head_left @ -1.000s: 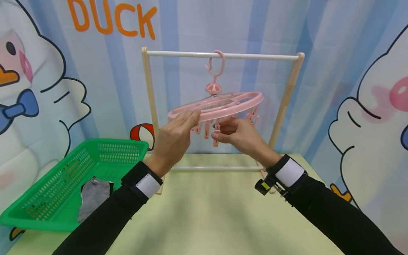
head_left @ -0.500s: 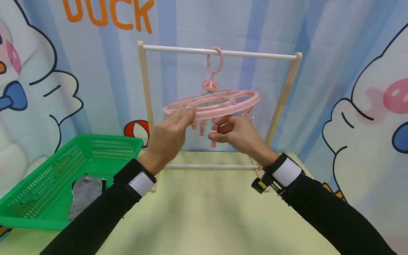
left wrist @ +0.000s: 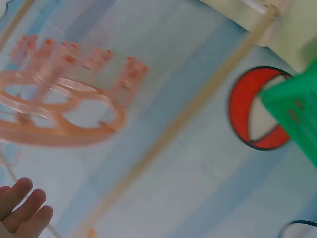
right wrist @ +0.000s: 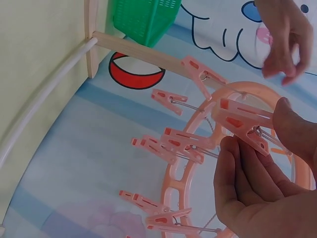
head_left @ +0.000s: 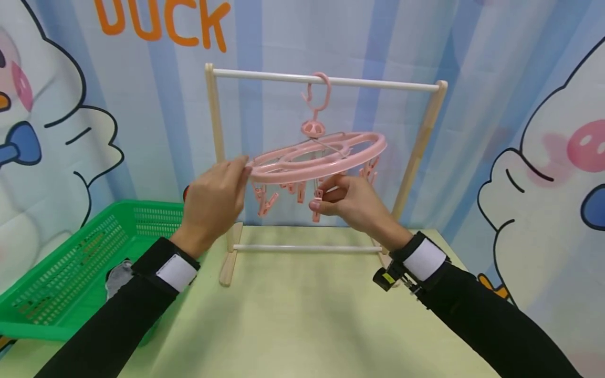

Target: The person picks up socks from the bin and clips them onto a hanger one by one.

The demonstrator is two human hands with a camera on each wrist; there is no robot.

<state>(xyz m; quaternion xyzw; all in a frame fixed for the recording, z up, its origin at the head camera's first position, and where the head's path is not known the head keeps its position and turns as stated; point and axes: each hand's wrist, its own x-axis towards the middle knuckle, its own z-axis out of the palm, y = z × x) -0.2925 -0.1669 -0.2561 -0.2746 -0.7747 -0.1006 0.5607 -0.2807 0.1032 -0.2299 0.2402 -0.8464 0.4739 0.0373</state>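
A pink round clip hanger hangs tilted by its hook from the white top bar of a wooden-sided rack. Several pink clothespins dangle beneath its ring. My right hand pinches one clothespin at the ring's near side, thumb on one arm and fingers on the other. My left hand is just off the ring's left edge, overlapping it in the head view; the left wrist view shows its fingertips apart from the hanger, loosely bent and holding nothing.
A green plastic basket stands at the left, with a grey cloth item inside, partly covered by my left sleeve. The rack's lower bar crosses just above the pale tabletop. A duck-print curtain hangs behind.
My left hand has come off the hanger's ring and moved left and slightly down, uncovering the clothespins there. My right hand keeps its pinch on the clothespin.
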